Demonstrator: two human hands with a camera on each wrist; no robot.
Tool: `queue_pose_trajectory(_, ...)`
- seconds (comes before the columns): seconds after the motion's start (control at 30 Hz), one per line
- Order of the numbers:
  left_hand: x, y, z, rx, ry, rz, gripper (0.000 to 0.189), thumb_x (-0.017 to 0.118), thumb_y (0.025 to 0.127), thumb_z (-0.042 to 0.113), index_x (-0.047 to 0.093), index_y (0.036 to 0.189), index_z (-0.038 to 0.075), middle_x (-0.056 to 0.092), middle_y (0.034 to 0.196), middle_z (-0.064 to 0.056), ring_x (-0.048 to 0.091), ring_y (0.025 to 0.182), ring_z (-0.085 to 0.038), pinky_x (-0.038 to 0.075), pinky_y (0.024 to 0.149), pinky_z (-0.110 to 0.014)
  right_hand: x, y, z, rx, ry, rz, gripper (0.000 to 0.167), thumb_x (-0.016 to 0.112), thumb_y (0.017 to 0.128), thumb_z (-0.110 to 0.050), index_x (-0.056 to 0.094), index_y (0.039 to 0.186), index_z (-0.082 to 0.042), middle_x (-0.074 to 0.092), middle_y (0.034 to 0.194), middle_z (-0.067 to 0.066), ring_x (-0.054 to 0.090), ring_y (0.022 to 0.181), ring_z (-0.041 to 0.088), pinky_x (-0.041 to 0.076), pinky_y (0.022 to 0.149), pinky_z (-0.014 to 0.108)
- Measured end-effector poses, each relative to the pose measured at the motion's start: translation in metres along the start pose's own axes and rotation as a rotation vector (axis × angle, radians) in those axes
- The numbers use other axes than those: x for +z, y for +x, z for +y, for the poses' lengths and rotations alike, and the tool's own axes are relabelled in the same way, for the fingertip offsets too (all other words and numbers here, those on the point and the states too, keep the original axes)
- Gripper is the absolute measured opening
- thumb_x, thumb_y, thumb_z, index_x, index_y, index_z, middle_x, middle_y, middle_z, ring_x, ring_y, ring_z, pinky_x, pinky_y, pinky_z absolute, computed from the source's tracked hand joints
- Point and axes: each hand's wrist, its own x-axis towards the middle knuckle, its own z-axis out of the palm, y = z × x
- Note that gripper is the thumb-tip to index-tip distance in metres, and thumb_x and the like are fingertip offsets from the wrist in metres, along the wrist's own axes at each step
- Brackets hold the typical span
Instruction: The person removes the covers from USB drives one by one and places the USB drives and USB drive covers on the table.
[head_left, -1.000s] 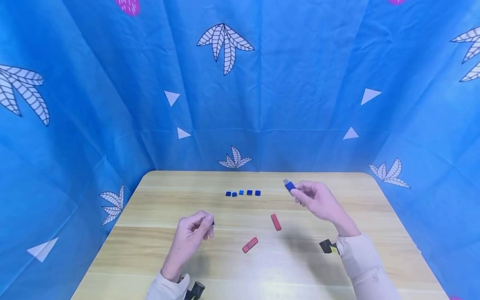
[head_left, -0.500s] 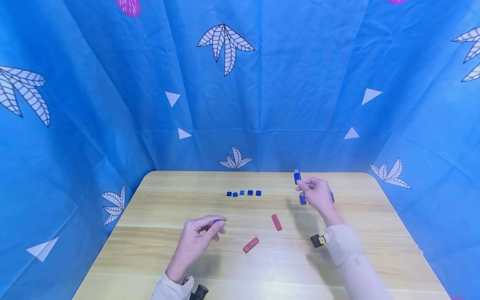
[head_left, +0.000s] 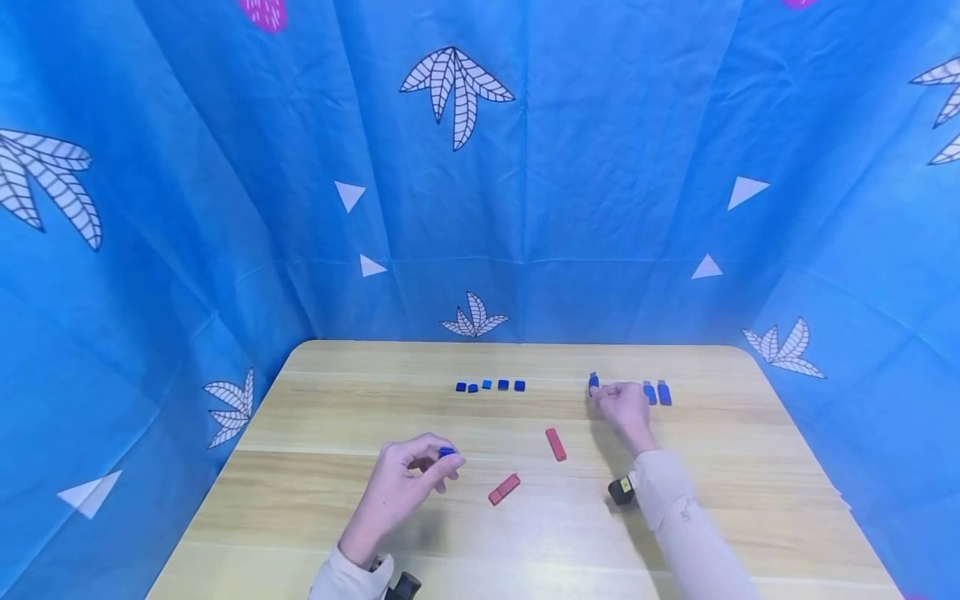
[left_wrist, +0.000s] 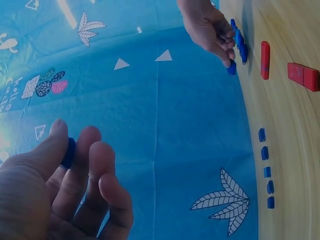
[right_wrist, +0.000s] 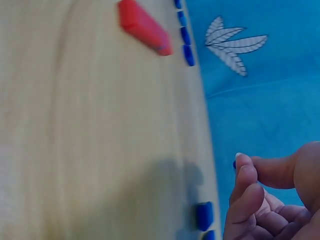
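My left hand (head_left: 408,479) is above the table, left of centre, and pinches a small blue USB stick cap (left_wrist: 69,153) between thumb and fingers. At the right of the table, my right hand (head_left: 625,412) pinches a blue USB stick (head_left: 593,382) by its near end, its metal plug pointing toward the far edge. In the right wrist view the fingers hide nearly all of that stick. Just right of the hand lie two more uncapped blue USB sticks, one (head_left: 649,393) beside the other (head_left: 664,393).
Several blue caps (head_left: 503,385) form a row near the table's far edge (head_left: 390,348). Two red USB sticks, one (head_left: 556,444) farther off and one (head_left: 504,489) nearer, lie slanted between the hands. A blue patterned curtain (head_left: 600,167) surrounds the table.
My right hand has carried the blue USB stick to the right, then down toward the table, turning its plug away from me. My left hand has shifted a little right with the cap.
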Motion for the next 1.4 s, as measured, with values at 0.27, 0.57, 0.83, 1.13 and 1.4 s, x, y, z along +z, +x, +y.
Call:
queue_pose_trajectory(0.27,0.003,0.001,0.002,-0.053,-0.023,-0.024,0.017,0.078,0.088,0.03,0.078,0.099,0.017,0.079,0.082,-0.003,0.069,0.061,-0.006,0.056,0.055,-0.025,0.003,0.001,0.014,0.033,-0.002,-0.011,0.028,0.068,0.096,-0.023,0.07,0.08,-0.001,0.074,0.11,0.024,0.06,0.054,0.016,0.042,0.046,0.026)
queue_pose_trajectory(0.57,0.008,0.004,-0.004,0.102,0.056,-0.012,0.024,0.064,0.1,0.024,0.074,0.117,0.012,0.073,0.084,0.0,0.065,0.065,-0.005,0.058,0.059,-0.024,0.001,0.003,0.022,0.055,-0.046,-0.016,0.027,0.071,0.094,-0.027,0.077,0.081,-0.004,0.077,0.074,0.007,0.06,0.051,0.014,0.04,0.042,0.026)
queue_pose_trajectory(0.83,0.012,0.009,-0.001,0.081,0.097,0.037,0.025,0.06,0.102,0.026,0.072,0.122,0.017,0.067,0.082,0.007,0.062,0.066,-0.004,0.056,0.062,-0.023,-0.002,0.007,0.027,0.088,-0.048,-0.021,0.027,0.07,0.094,-0.027,0.076,0.08,-0.005,0.076,0.07,0.006,0.058,0.048,0.012,0.044,0.043,0.025)
queue_pose_trajectory(1.13,0.011,0.022,0.002,0.009,0.133,0.063,0.012,0.065,0.099,0.03,0.061,0.106,0.022,0.071,0.082,0.011,0.062,0.069,-0.006,0.05,0.062,-0.023,-0.014,0.004,0.026,0.078,-0.03,-0.042,0.046,0.057,0.102,-0.035,0.054,0.061,-0.014,0.047,0.049,-0.007,0.041,0.044,0.011,0.038,0.044,0.026)
queue_pose_trajectory(1.4,0.021,0.064,0.004,0.086,0.309,-0.007,0.006,0.068,0.097,0.028,0.065,0.099,0.024,0.065,0.09,0.01,0.059,0.075,-0.005,0.052,0.067,-0.02,-0.034,-0.014,0.013,-0.027,-0.006,0.026,0.046,0.055,0.103,-0.034,0.059,0.066,-0.008,0.076,0.093,0.017,0.061,0.071,0.02,0.046,0.065,0.033)
